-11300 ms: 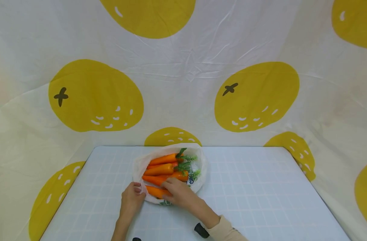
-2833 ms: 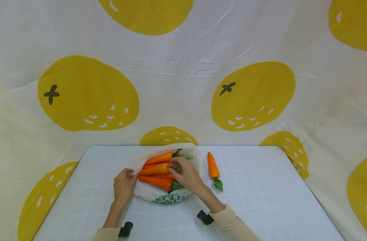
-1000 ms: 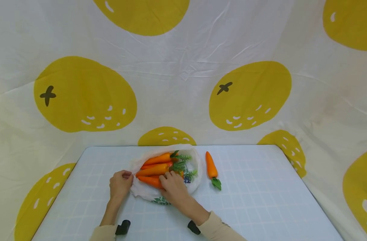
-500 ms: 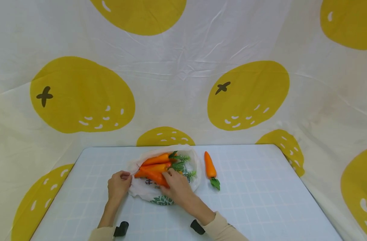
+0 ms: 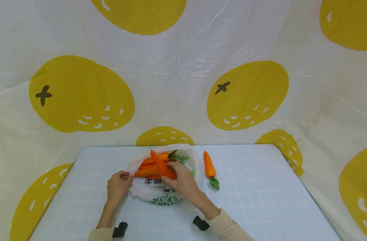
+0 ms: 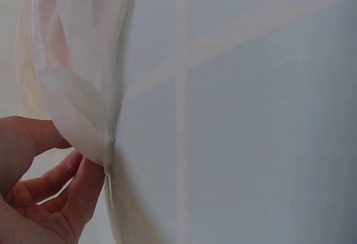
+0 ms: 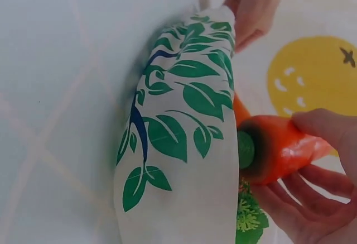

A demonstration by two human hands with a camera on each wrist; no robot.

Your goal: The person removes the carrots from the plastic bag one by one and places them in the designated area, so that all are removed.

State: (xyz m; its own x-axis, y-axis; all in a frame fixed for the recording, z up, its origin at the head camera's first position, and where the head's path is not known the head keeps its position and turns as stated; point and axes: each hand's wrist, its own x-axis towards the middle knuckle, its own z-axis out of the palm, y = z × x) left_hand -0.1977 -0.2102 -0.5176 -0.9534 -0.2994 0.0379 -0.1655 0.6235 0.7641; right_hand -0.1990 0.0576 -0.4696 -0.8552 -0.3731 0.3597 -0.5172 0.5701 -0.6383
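My right hand (image 5: 185, 180) grips an orange carrot (image 5: 161, 164) near its thick end, with the tip pointing up and away over the bag. In the right wrist view a green stub shows at the end of the held carrot (image 7: 281, 146), between thumb and fingers. Below it, several more carrots (image 5: 145, 172) with green tops lie in a white plastic bag (image 5: 141, 192) printed with green leaves. At the bag's left edge my left hand (image 5: 118, 185) pinches the plastic; the left wrist view shows the bag's gathered rim (image 6: 78, 110) between thumb and fingers.
One loose carrot (image 5: 209, 165) with leaves lies right of the bag on the pale checked table (image 5: 255, 187). Black wrist devices (image 5: 120, 230) sit by both sleeves. A white curtain with yellow fruit prints (image 5: 249, 97) hangs behind the table.
A carrot now lies on the table right of the bag, taken from it. Over the last second, my right hand has picked up another carrot and raised it, its tip swinging away.
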